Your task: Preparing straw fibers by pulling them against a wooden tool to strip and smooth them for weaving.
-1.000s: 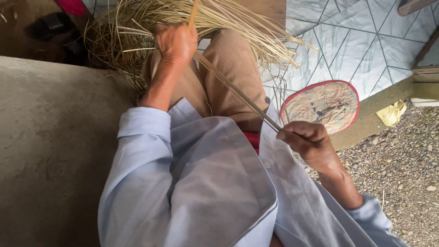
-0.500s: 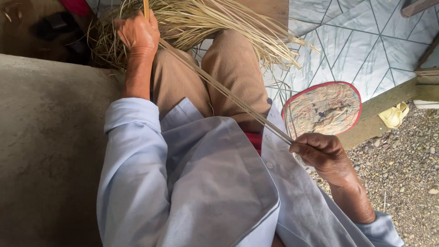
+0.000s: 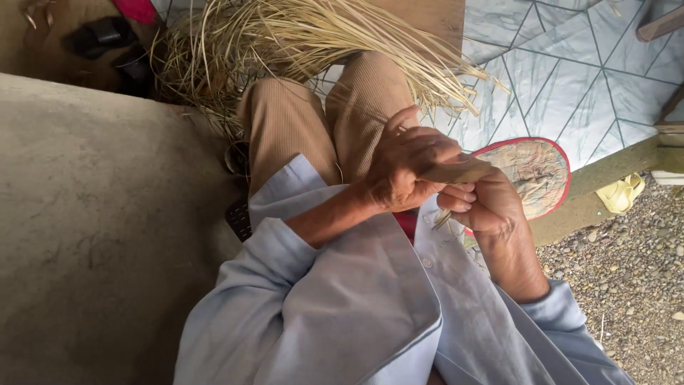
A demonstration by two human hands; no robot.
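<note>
Pinching a flat tan strip [image 3: 456,172] above the lap, the left hand [image 3: 406,171] and right hand [image 3: 495,207] meet, fingers clamped on it. Beyond the knees lies a heap of pale straw [image 3: 313,43]; a red-rimmed fan [image 3: 538,171] rests just beside the right hand.

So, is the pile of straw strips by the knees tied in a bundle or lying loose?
Loose. The straw strips fan out unevenly past both knees, ends pointing different ways, and no band or string shows around them.
</note>
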